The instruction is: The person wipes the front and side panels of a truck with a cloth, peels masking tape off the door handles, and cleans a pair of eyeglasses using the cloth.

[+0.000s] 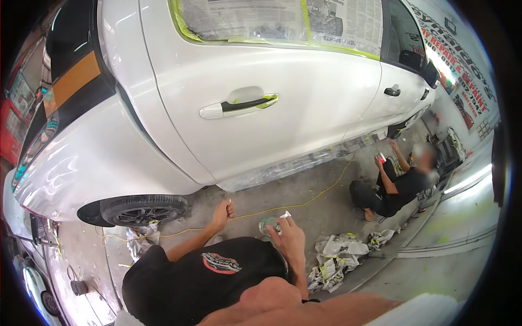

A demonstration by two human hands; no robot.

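Note:
My left hand (pixel 223 213) is raised in front of the white car's lower side, its fingers curled closed. A tiny pale bit shows at the fingertips, too small to name. My right hand (pixel 286 236), in front of my black shirt, grips a clear cup (pixel 267 225) with a greenish tint. A small white piece (pixel 285 214) shows by its fingers. Ahead of both hands stands the white car door (pixel 261 136). Its handle (pixel 242 106) is partly black, with yellow-green tape on it.
Newspaper (pixel 244 19) and tape cover the windows. A wheel (pixel 144 209) is at left. A yellow cord (pixel 296 205) crosses the floor. Crumpled masking paper (pixel 337 258) lies at right. A co-worker (pixel 410 185) crouches by the car's far end, holding a red-and-white object.

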